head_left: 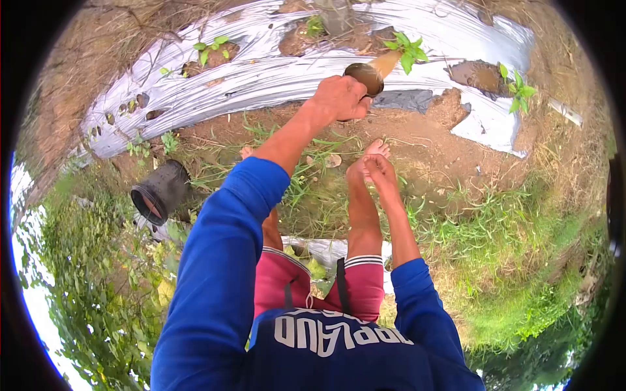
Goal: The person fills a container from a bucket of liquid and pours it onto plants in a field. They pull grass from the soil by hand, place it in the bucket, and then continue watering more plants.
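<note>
My left hand point(340, 98) is closed around a dark round cup point(365, 78), held tilted over the plastic-covered bed. A stream of brownish water point(386, 63) runs from its mouth beside a small green seedling point(407, 52). Lower down, my right hand point(379, 171) hovers by my knee with its fingers curled together; whatever they may hold is hidden. Another seedling point(519, 90) grows to the right, near a wet, muddy hole point(479, 75) in the sheet.
Silvery plastic sheet point(261, 78) covers the bed, with torn holes showing soil. More young plants point(212, 49) stand at left. A black bucket point(160, 192) rests on the grass at left. My bare feet point(377, 148) are on soil and weeds along the bed's edge.
</note>
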Motion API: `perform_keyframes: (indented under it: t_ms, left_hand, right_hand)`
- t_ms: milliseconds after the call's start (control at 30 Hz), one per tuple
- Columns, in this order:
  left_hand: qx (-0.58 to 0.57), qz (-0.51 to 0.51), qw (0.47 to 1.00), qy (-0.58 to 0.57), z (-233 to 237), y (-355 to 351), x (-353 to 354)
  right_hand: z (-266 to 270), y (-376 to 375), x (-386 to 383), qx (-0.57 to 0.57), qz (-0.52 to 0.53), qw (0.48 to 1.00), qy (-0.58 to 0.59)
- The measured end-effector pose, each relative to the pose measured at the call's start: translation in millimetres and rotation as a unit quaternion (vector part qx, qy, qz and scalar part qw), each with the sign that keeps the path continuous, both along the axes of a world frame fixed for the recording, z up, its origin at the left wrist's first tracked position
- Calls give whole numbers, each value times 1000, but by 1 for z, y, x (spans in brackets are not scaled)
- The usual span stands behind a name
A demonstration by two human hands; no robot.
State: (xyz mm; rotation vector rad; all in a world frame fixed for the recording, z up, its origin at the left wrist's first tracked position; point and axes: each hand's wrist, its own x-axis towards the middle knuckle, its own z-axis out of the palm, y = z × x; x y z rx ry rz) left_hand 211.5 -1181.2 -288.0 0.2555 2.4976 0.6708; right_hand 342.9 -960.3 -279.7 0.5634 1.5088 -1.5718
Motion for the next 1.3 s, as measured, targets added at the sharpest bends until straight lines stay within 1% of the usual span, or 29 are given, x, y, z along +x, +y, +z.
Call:
perform_keyframes:
  t_ms: [33,133,167,267,300,367,433,500,567,600,633,700,733,800,833,900,933,1000,1033,1100,1133,1167,1200,1233,1300]
  left_hand:
    - [-6,10,1000,2,8,-13,13]
    - [76,91,989,88,28,-49,55]
    - [76,97,988,92,32,-63,67]
    - [30,168,984,59,57,-108,100]
    - [27,173,982,62,57,-126,109]
    - [-16,190,981,29,50,-163,128]
    - [-19,205,978,26,47,-199,135]
    - [-69,223,972,-31,35,-234,137]
    - [-111,220,969,-29,18,-268,136]
    - [-140,199,970,-8,-1,-288,140]
    - [-181,180,967,9,-8,-302,140]
    - [-211,152,965,-21,-18,-330,137]
    - [-207,156,966,-22,-20,-342,138]
    - [-178,103,978,38,-19,-364,140]
    - [-176,108,978,38,-16,-371,142]
    - [-158,185,970,-16,-5,-381,150]
    - [-156,189,969,-17,5,-386,158]
    - [-86,209,974,2,29,-394,180]
    - [-85,212,973,4,39,-399,192]
    - [-30,232,971,37,62,-412,218]
    - [-33,236,970,38,68,-419,232]
    - [-17,254,964,82,71,-425,247]
    - [0,270,955,125,72,-433,256]
    - [0,273,954,126,72,-442,262]
    - [5,290,951,105,69,-459,271]
  right_hand:
    - [1,-7,3,-6,10,1000,2]
    - [6,-32,6,-21,36,999,-4]
    - [9,-41,5,-16,47,999,-2]
    - [13,-68,3,-22,83,996,-6]
    - [13,-77,2,-29,102,994,-13]
    - [12,-95,6,-36,105,994,-8]
    - [10,-111,11,-40,106,994,-3]
    - [7,-125,18,-45,106,993,-23]
    - [7,-143,26,-31,109,994,-8]
    - [7,-152,31,-19,109,994,6]
    - [5,-158,37,-14,112,994,5]
    - [1,-172,49,11,143,989,23]
    - [-1,-179,55,15,147,989,23]
    - [1,-194,65,32,190,981,18]
    - [1,-203,70,35,194,980,19]
    - [2,-225,80,47,224,973,-6]
    - [-1,-233,87,50,229,972,-6]
    - [-8,-253,103,33,225,974,3]
    - [-11,-265,108,34,228,973,6]
    - [-13,-289,118,39,238,970,9]
    - [-10,-301,119,24,246,969,11]
    - [-8,-313,120,22,250,968,13]
    - [-8,-323,122,22,277,961,0]
    - [-7,-331,123,24,303,953,-12]
    - [-8,-348,129,27,307,951,-10]
